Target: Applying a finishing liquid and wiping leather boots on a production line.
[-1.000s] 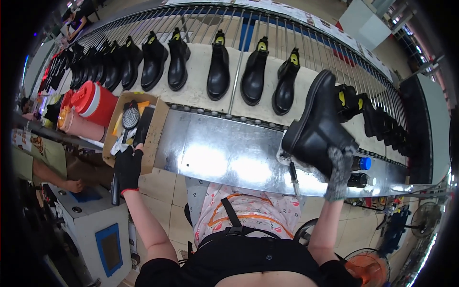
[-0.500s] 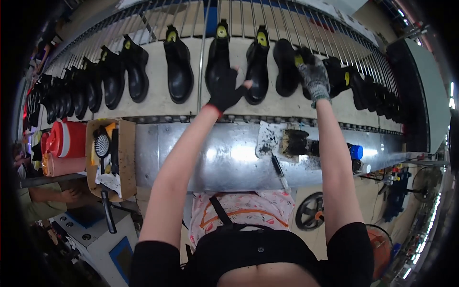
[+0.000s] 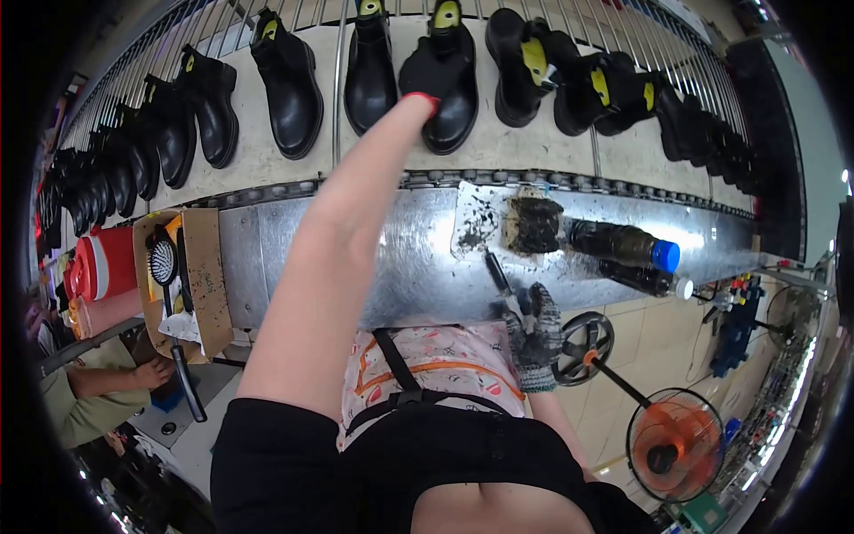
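Observation:
My left hand (image 3: 429, 69), in a black glove with a red cuff, lies across the ankle of a black boot (image 3: 451, 120) and grips it. Its fingers are hard to make out against the black leather. Down at the metal ledge's near edge, my right hand (image 3: 535, 343) wears a speckled grey knitted glove. Thumb and fingers close on the lower end of a slim black-and-silver tool (image 3: 500, 274), whose dark part lies on the ledge. Another boot (image 3: 369, 76) stands just left of the gripped one, and a tilted boot (image 3: 516, 71) is to its right.
More boots (image 3: 289, 89) line the pale conveyor (image 3: 240, 178) before a metal rack. The ledge (image 3: 400, 276) bears a stained white sheet, a blackened block (image 3: 534, 222) and dark bottles (image 3: 623, 242). Left stands a cardboard box (image 3: 206, 285) with a hairbrush; lower right, a fan (image 3: 674, 445). Another person's hand (image 3: 156, 372) shows left.
My right hand has left the boots and come down to the slim tool at the ledge. My left hand has shifted onto the neighbouring boot to the right. The view has moved too.

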`<control>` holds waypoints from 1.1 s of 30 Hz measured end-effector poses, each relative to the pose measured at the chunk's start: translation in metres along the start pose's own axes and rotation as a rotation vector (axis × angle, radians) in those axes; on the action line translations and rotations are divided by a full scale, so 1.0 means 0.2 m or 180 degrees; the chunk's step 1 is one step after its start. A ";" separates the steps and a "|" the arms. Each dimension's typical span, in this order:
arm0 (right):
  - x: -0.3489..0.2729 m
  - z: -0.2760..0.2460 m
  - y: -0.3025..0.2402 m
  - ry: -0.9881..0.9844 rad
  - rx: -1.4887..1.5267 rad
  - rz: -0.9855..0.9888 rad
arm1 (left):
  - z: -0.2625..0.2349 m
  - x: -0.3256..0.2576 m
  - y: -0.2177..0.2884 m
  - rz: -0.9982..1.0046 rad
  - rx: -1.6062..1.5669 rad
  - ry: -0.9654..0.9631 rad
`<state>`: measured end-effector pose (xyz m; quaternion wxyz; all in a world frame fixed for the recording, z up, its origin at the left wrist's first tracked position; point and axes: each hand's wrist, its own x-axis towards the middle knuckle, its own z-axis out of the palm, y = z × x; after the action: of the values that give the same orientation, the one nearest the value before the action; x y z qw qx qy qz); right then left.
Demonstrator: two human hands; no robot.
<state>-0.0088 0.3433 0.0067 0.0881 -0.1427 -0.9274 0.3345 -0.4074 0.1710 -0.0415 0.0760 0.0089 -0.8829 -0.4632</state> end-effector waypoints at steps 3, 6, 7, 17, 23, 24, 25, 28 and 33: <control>0.06 -0.01 0.01 -0.0563 -0.0803 -0.0341 | -0.19 -0.17 0.03 0.0548 -0.0254 0.0048; 0.12 0.01 0.00 -0.0705 -0.0844 -0.0761 | -0.35 -0.39 -0.11 0.0026 -0.1741 -0.0247; 0.14 -0.01 0.03 -0.0876 -0.0886 -0.0515 | -0.42 -0.53 0.00 -0.0374 -0.1687 -0.0420; 0.00 -0.03 0.04 -0.0320 0.0221 -0.0535 | -0.95 -1.44 -0.06 -0.0495 -0.0474 0.0135; 0.05 -0.01 0.13 -0.0464 0.0383 0.0044 | -0.94 -1.54 -0.06 -0.0356 0.0017 0.0117; 0.04 0.00 0.14 -0.0458 0.0489 0.0132 | -0.94 -1.52 -0.05 -0.0323 0.0003 0.0100; 0.04 0.02 0.17 -0.0415 0.0483 0.0144 | -0.95 -1.50 -0.04 -0.0541 -0.0272 0.0089; 0.01 0.05 0.21 -0.0500 0.0787 0.0219 | -1.00 -1.37 -0.15 -0.0767 -0.1905 -0.0080; -0.02 -0.03 0.11 -0.0934 0.1068 0.0518 | -1.01 -1.03 -0.23 -0.0838 -0.2935 -0.0907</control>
<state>0.0015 0.3624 -0.0025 -0.0524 -0.1502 -0.8471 0.5071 -0.1772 -0.0016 0.0079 -0.1084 0.0224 -0.5792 -0.8076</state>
